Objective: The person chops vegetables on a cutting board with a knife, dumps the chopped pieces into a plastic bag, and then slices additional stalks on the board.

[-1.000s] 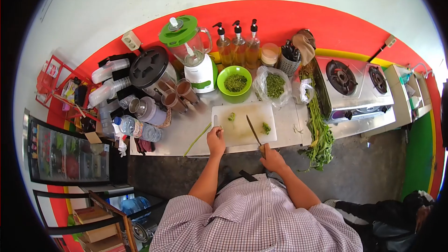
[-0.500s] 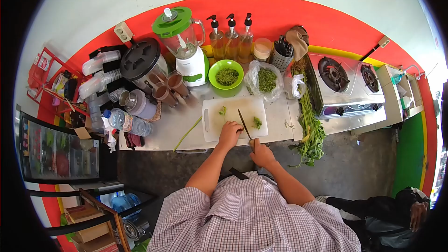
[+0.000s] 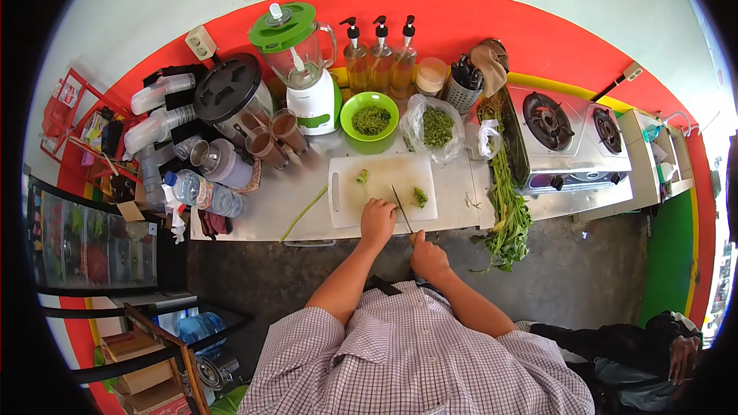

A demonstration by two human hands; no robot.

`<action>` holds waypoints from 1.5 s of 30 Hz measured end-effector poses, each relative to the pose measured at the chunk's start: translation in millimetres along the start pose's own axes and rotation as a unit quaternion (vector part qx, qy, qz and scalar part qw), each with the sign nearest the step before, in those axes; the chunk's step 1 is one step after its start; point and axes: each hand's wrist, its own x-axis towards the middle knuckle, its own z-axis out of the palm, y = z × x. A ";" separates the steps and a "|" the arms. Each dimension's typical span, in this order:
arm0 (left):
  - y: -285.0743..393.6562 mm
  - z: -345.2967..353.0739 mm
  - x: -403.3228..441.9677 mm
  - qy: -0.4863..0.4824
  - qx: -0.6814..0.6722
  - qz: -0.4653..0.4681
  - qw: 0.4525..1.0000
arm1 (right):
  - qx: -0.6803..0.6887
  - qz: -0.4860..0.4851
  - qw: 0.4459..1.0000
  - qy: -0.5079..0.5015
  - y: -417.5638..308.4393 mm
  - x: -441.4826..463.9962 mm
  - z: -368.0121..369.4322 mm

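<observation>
My right hand [image 3: 429,256] is wrapped round the handle of a knife [image 3: 401,209], whose blade points up and left over the white cutting board [image 3: 346,214]. Beside the blade, my left hand [image 3: 378,220] rests closed on the board's lower edge; what its fingers hold is hidden or too small to name. A small green piece [image 3: 362,177] lies at the board's upper left, and a chopped green clump [image 3: 420,197] lies right of the blade. Left of the board is a long green stalk [image 3: 304,212].
Behind the board stand a green bowl [image 3: 371,142] of chopped greens, a plastic bag [image 3: 437,129] of greens, a blender [image 3: 311,104] and pump bottles [image 3: 380,65]. Leafy stems [image 3: 507,219] hang over the counter edge beside the stove [image 3: 573,138]. Another person's hand [image 3: 683,359] shows at lower right.
My left hand has moved right across the board, up to the knife blade. My right hand still holds the knife. The whole view has shifted slightly.
</observation>
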 end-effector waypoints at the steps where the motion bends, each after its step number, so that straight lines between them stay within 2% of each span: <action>1: 2.7 -0.1 -1.1 0.015 0.025 0.011 1.000 | 0.001 0.000 1.000 0.000 -1.0 -1.6 -2.7; 10: 3.4 3.8 1.5 0.023 -0.027 -0.021 0.999 | -0.016 -0.010 1.000 -0.011 -2.1 17.6 1.9; 12: 3.8 3.4 0.9 0.013 -0.013 -0.005 1.000 | -0.054 -0.031 0.998 0.012 -3.7 18.2 -5.8; 13: 3.9 2.6 2.3 0.007 0.002 0.009 1.000 | -0.051 -0.028 0.998 0.014 -6.0 14.7 -8.8; 15: 5.3 1.8 1.9 0.004 0.010 0.012 1.000 | -0.013 -0.007 0.999 -0.045 -10.0 11.2 -15.0; 19: 6.4 3.8 -0.3 0.022 0.030 0.029 0.999 | -0.005 0.003 0.999 -0.034 -10.9 13.1 6.6; 23: 4.3 1.4 -2.9 0.013 0.041 0.042 0.998 | 0.000 -0.008 1.000 -0.025 -10.5 17.6 -0.5; 25: 3.3 3.4 -2.2 0.009 0.044 0.041 0.998 | -0.002 0.001 0.999 -0.055 -14.1 12.9 -8.6; 29: 4.5 4.9 -2.0 0.023 0.029 0.036 0.999 | 0.009 0.001 1.000 -0.025 -12.5 11.8 10.5; 32: 5.1 1.6 -5.1 0.007 0.036 0.029 0.999 | 0.007 0.004 0.999 -0.049 -15.8 13.6 -3.1; 38: 1.9 6.6 -0.8 0.022 -0.022 -0.034 0.999 | 0.014 0.013 0.999 -0.035 -17.7 11.4 9.1; 43: 0.8 0.9 5.4 -0.042 -0.079 -0.115 0.989 | 0.005 -0.010 1.000 -0.027 -17.8 14.6 -6.6; 45: 3.7 -1.7 4.9 -0.039 -0.062 -0.105 0.992 | 0.009 -0.004 1.000 -0.028 -20.6 9.8 1.0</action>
